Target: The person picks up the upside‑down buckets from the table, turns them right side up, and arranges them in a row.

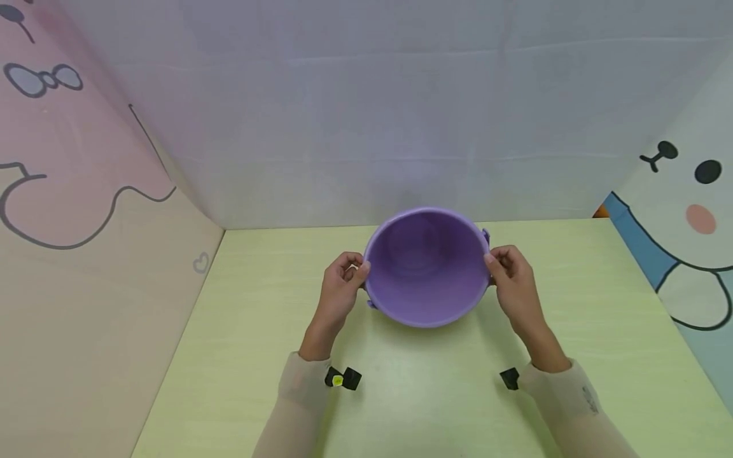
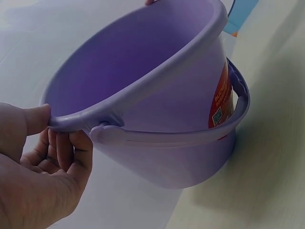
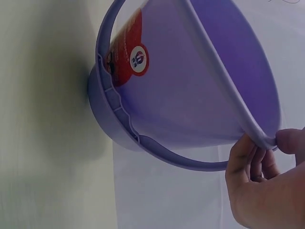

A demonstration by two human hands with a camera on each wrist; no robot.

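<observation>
You have the purple bucket (image 1: 429, 302) tipped over the far part of the surface (image 1: 412, 401), near the pale backdrop (image 1: 366, 127), with its mouth turned toward you. Whether its base touches the surface, you cannot tell from these views. Your left grip (image 1: 339, 292) and right grip (image 1: 516, 294) are both clamped on the rim (image 1: 425, 325) at opposite sides, each with the thumb over the lip and the fingers curled beneath.

The weak point looks to be how little you hold: just the edge, with the body of the bucket lying beyond it. If one thumb slides on that smooth plastic, that side would likely drop and the bucket twist toward the other hand. Uneven lifting could do the same.

Watch the handle (image 2: 176, 138) too. It hangs loose around the side that faces the surface, across the red label (image 3: 128, 52), and its left pivot (image 2: 104, 132) sits just beside your fingers. Should you level the bucket quickly, it could swing, knock your knuckles or get caught underneath, leaving the base tilted.

Push farther back and the base may bump or drag the backdrop. Squeeze the two sides hard and a thin rim could flex, loosening your hold.
</observation>
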